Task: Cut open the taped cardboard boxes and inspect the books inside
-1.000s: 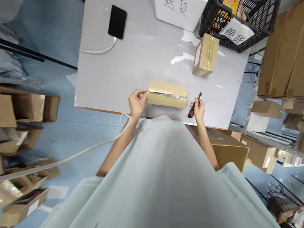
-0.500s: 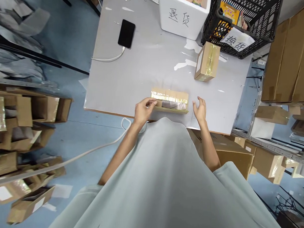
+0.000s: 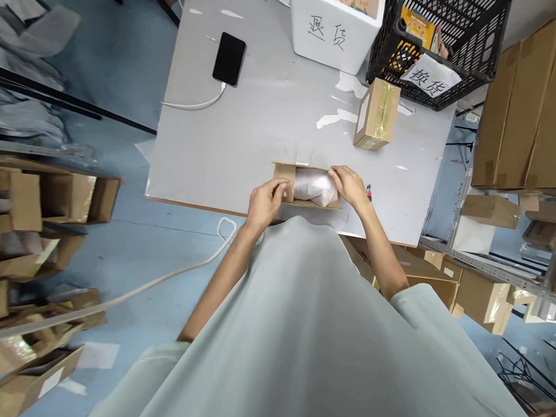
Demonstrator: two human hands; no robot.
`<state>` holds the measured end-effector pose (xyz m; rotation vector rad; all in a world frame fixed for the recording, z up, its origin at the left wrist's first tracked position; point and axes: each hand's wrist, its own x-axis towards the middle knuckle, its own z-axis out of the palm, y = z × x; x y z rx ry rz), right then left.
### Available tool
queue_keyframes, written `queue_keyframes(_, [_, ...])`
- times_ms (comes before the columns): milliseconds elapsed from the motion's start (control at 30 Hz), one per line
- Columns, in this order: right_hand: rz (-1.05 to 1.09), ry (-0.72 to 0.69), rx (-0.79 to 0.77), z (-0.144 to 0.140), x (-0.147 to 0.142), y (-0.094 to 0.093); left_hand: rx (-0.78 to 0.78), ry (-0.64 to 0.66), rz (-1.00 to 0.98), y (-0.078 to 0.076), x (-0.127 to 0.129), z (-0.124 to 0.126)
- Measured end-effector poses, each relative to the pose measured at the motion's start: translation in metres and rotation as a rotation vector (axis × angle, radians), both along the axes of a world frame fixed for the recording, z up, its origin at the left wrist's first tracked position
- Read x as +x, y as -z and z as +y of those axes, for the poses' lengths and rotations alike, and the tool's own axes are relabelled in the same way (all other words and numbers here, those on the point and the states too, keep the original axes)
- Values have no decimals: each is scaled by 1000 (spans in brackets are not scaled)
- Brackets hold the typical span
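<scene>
A small cardboard box [image 3: 283, 171] lies open near the front edge of the grey table [image 3: 239, 143]. Inside it shows a white plastic-wrapped item [image 3: 311, 187]. My left hand [image 3: 266, 203] grips the box's left end. My right hand [image 3: 349, 185] rests on the right end, fingers on the wrapped item and the flap. A red and black utility knife [image 3: 368, 193] lies on the table just right of my right hand, mostly hidden by it.
A taped cardboard box [image 3: 377, 114] stands further back right. A black phone [image 3: 229, 59] on a white cable lies at the back left. A white bin [image 3: 335, 21] and a black crate [image 3: 440, 32] with labels stand at the far edge. Cartons crowd the floor and shelves on both sides.
The knife left my right hand and now lies on the table. The box's taped flaps have opened, showing the wrapped item. My right hand moved onto the box.
</scene>
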<state>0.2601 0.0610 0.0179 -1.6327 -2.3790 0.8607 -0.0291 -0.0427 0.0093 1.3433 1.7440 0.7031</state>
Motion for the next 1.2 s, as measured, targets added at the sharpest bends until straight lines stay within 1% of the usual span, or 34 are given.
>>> queue_keyframes(67, [32, 112, 12, 11, -5, 5, -49, 57, 71, 2, 4, -2])
queue_keyframes(167, [82, 287, 41, 30, -16, 21, -101, 185, 172, 8, 12, -9])
queue_keyframes(233, [79, 401, 23, 40, -22, 33, -123, 267, 231, 11, 16, -15])
queue_keyframes(300, [52, 469, -14, 45, -27, 41, -139, 316, 287, 12, 19, -19])
queue_keyframes(367, [36, 466, -36, 45, -29, 46, -146, 344, 320, 11, 24, -17])
queue_keyframes(433, [31, 418, -43, 40, -30, 47, -130, 371, 334, 8, 33, -10])
queue_keyframes(533, [5, 366, -46, 30, -31, 46, -109, 386, 351, 2, 60, 9])
queue_keyframes(633, [8, 363, -26, 20, -29, 42, -178, 388, 384, -4, 90, 28])
queue_keyframes(700, [41, 353, -7, 14, -25, 38, -238, 398, 429, -4, 99, 36])
queue_keyframes(767, [67, 340, 3, 5, -21, 34, -268, 398, 487, 0, 95, 38])
queue_keyframes(900, [91, 341, -10, -16, -14, 32, -286, 348, 574, 13, 64, 36])
queue_keyframes(967, [116, 365, -6, -26, -15, 33, -315, 319, 580, 15, 52, 35])
queue_keyframes(1000, [130, 379, -1, -30, -16, 34, -327, 315, 575, 14, 48, 35])
queue_keyframes(1033, [144, 392, 5, -34, -18, 34, -333, 314, 566, 11, 46, 34])
queue_keyframes(1100, [169, 408, 19, -41, -21, 31, -299, 298, 543, 0, 41, 32])
queue_keyframes(1200, [221, 394, 53, -50, -24, 17, -132, 223, 479, -23, 27, 26])
